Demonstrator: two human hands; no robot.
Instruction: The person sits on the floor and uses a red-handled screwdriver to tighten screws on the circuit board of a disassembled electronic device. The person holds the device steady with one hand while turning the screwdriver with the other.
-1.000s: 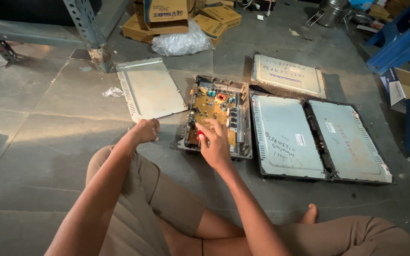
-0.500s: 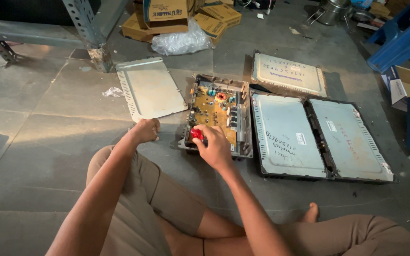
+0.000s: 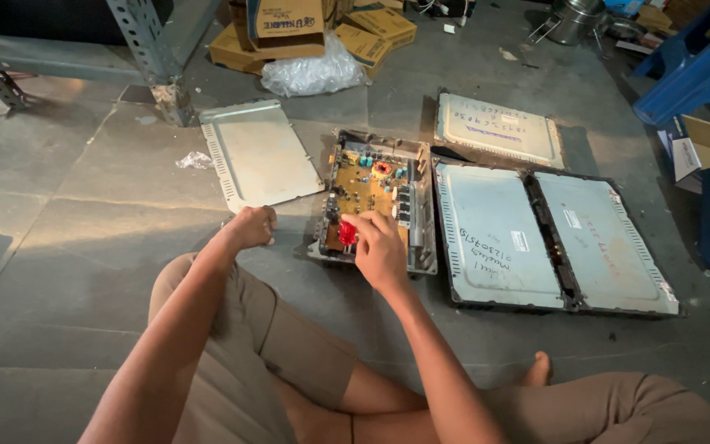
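Head view: a person sits cross-legged on a grey tiled floor [image 3: 59, 214], looking down at an opened metal case.
Right hand: the right hand [image 3: 380, 251] reaches onto the near edge of the open case [image 3: 375, 197], fingers pinched on a small red tool [image 3: 347, 233]. The grip looks closed round it, though the tip is covered by the fingers.
Left hand: the left hand [image 3: 252, 226] is curled into a loose fist on the floor just left of the case. Whether anything sits inside that fist, I cannot tell.
Case: it lies on the floor right in front of the knees, lid off, a yellow circuit board [image 3: 363, 185] with coils and capacitors showing.
Lid: a bare metal cover [image 3: 256, 152] lies flat to the left, just beside the case.
Progress: the cover is already off and the board is exposed, so the opening looks done. The board sits in its tray, so by my reading the work on the board itself is at an early stage.
Other units: two closed panels [image 3: 552, 238] lie side by side to the right, a third [image 3: 495, 130] behind them, all untouched.
Background: cardboard boxes [image 3: 289, 25], a plastic bag [image 3: 310, 74] and a steel rack leg [image 3: 154, 57] at the top; a blue stool [image 3: 692, 70] top right.
Hard to see: what the red tool touches is hidden under the hand. Board parts are too small to name. The boxes and stool are cut off by the frame.
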